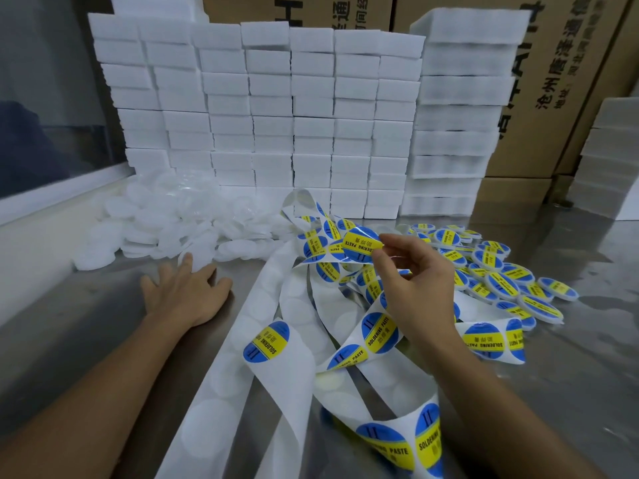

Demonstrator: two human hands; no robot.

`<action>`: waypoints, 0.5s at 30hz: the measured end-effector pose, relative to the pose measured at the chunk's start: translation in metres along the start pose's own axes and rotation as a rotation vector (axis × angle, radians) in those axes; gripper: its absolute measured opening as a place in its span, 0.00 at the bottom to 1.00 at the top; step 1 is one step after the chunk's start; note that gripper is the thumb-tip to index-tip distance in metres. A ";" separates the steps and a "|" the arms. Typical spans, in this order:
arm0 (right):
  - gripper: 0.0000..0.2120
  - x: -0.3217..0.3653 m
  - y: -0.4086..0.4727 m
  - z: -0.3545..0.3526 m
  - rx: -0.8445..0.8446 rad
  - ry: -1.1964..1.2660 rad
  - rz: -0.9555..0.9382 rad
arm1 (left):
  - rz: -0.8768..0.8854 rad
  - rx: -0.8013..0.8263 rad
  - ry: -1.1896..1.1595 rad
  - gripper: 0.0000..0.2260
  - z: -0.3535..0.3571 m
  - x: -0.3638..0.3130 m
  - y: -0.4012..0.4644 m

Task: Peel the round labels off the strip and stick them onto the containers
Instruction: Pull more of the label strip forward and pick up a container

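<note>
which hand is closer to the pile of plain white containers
Left. The left hand lies flat on the table with its fingertips at the pile. The right hand is off to the pile's right, pinching a label.

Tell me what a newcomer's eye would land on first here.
First, the blue-and-yellow round label pinched in the right hand at the centre, above the tangled label strip that sprawls over the metal table. Next, the wall of white foam blocks across the back. The left hand reaches flat toward the pile of white containers; labelled containers lie heaped at the right.
</note>
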State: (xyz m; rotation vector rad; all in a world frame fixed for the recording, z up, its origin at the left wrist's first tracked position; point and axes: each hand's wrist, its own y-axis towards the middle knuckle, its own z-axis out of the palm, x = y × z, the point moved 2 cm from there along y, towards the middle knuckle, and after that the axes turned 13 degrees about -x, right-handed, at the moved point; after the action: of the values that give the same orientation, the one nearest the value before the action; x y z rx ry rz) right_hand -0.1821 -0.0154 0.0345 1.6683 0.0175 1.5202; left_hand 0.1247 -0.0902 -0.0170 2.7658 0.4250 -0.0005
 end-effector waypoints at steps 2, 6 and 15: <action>0.10 0.000 0.000 0.000 0.004 0.001 0.001 | 0.004 -0.018 0.025 0.25 -0.001 0.000 0.000; 0.09 0.001 -0.001 0.002 0.008 -0.010 -0.011 | -0.002 -0.129 -0.046 0.18 -0.008 -0.001 -0.006; 0.08 0.000 -0.001 0.001 0.003 -0.026 -0.010 | 0.052 -0.357 -0.174 0.19 -0.013 -0.002 -0.011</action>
State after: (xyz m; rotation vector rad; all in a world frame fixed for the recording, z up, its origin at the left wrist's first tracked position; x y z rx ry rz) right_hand -0.1806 -0.0151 0.0343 1.6873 0.0149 1.4916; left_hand 0.1191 -0.0769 -0.0086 2.4001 0.2765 -0.1386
